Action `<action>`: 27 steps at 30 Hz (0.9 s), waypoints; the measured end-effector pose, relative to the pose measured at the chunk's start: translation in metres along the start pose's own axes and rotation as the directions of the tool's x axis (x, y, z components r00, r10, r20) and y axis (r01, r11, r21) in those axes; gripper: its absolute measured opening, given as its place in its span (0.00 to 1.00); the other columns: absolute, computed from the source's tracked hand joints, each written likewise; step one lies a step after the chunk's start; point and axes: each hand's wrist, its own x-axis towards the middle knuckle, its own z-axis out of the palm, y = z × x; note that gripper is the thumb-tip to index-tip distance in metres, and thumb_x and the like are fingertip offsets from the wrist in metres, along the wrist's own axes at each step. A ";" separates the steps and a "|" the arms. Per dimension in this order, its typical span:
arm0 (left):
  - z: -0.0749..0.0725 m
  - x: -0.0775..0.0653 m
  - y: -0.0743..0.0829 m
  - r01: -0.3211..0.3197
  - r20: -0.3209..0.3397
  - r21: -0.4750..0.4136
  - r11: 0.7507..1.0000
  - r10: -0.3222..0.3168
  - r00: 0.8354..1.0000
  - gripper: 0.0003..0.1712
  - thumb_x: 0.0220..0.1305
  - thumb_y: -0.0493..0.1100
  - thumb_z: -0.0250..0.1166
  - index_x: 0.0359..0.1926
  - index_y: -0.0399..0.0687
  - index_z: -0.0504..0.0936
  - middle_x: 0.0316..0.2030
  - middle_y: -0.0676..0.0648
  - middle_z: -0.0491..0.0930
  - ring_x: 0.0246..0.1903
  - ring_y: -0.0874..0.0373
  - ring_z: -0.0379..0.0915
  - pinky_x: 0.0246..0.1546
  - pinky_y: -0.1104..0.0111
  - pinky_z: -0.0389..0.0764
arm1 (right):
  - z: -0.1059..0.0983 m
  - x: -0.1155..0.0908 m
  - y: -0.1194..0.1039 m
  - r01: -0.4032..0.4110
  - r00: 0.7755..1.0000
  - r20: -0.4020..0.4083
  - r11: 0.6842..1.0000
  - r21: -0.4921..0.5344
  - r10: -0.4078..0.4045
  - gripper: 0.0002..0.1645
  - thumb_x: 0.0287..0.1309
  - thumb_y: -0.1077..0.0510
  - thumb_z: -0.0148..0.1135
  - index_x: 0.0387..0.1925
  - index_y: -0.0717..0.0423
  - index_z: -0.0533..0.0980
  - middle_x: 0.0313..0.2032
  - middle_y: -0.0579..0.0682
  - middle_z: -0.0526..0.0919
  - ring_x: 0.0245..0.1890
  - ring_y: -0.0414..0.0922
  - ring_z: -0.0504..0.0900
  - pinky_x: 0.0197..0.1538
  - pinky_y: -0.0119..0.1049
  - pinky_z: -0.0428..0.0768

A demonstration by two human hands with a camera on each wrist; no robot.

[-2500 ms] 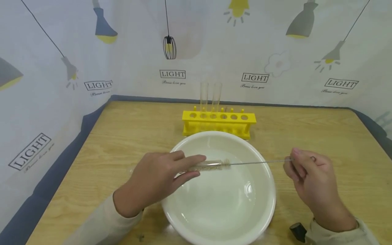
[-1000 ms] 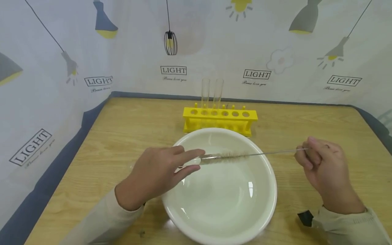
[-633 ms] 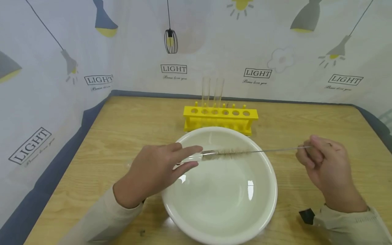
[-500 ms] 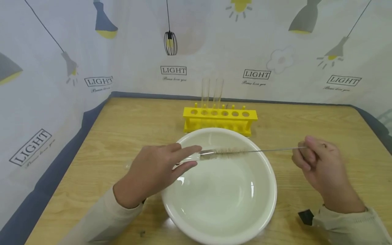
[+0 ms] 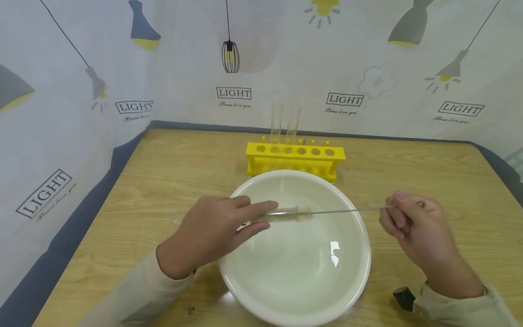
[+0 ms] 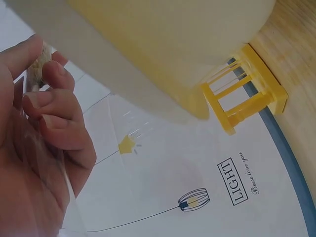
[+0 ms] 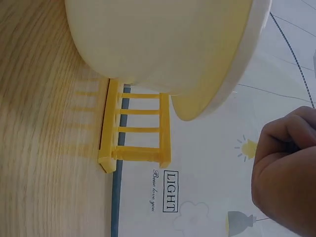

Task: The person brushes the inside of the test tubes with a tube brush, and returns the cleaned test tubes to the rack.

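My left hand [image 5: 212, 231] grips a clear test tube [image 5: 284, 214] lying sideways over the white basin [image 5: 361, 268], its mouth facing right. In the left wrist view the tube [image 6: 44, 163] runs along the palm under curled fingers. A test tube brush [image 5: 304, 212] is mostly inside the tube; a short stretch of its pale bristles shows outside the mouth. Its twisted wire stem reaches right, beyond the basin's rim, to my right hand [image 5: 421, 236], which pinches the looped end. In the right wrist view the right hand [image 7: 289, 163] is curled, with the wire [image 7: 296, 61] beside it.
Behind the basin stands a yellow test tube rack [image 5: 296, 152] with two clear test tubes [image 5: 276, 122] upright in it. Water appears to lie in the basin. The wooden table [image 5: 171, 168] ends at a patterned curtain [image 5: 286, 59] at the back and left.
About a second ago more bristles stood outside the tube. Since then my right hand has moved left, pushing the brush deeper in. The left hand has kept its grip and barely shifted.
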 end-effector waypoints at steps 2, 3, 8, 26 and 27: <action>0.000 0.000 0.001 -0.003 0.003 -0.004 1.000 0.003 1.000 0.17 0.60 0.57 0.60 0.50 0.66 0.79 0.20 0.59 0.75 0.11 0.69 0.56 0.11 0.78 0.56 | 0.003 -0.001 0.001 -0.008 1.000 -0.004 1.000 -0.024 0.008 0.27 0.68 0.72 0.21 0.13 0.59 0.55 0.16 0.50 0.53 0.13 0.45 0.54 0.18 0.34 0.48; 0.001 0.000 0.001 -0.005 0.006 -0.007 1.000 0.005 1.000 0.17 0.60 0.57 0.60 0.50 0.66 0.79 0.20 0.59 0.74 0.11 0.69 0.56 0.11 0.79 0.56 | 0.005 -0.001 0.002 -0.014 1.000 -0.005 0.999 -0.042 0.014 0.27 0.68 0.72 0.22 0.13 0.59 0.55 0.17 0.50 0.53 0.13 0.45 0.54 0.18 0.35 0.48; 0.003 0.000 0.002 -0.022 0.007 -0.019 1.000 0.022 1.000 0.17 0.60 0.57 0.60 0.50 0.65 0.79 0.20 0.59 0.73 0.11 0.70 0.57 0.12 0.79 0.55 | 0.014 -0.003 0.004 -0.066 0.998 -0.028 0.987 -0.148 0.062 0.26 0.69 0.70 0.28 0.14 0.58 0.58 0.17 0.50 0.55 0.13 0.45 0.55 0.18 0.36 0.51; 0.013 -0.001 0.013 -0.098 0.014 -0.017 0.995 0.098 0.995 0.19 0.61 0.58 0.57 0.53 0.67 0.77 0.21 0.59 0.72 0.13 0.68 0.57 0.13 0.79 0.58 | 0.041 -0.014 0.013 -0.092 0.984 0.046 0.719 -0.689 0.170 0.20 0.64 0.70 0.44 0.19 0.55 0.74 0.12 0.45 0.67 0.14 0.39 0.67 0.17 0.31 0.68; 0.013 -0.001 0.013 -0.101 0.014 -0.015 0.995 0.101 0.995 0.19 0.62 0.58 0.57 0.53 0.67 0.77 0.21 0.59 0.72 0.14 0.68 0.56 0.14 0.78 0.58 | 0.043 -0.014 0.014 -0.096 0.981 0.052 0.701 -0.707 0.188 0.20 0.65 0.69 0.44 0.20 0.53 0.74 0.13 0.44 0.68 0.14 0.39 0.67 0.18 0.30 0.68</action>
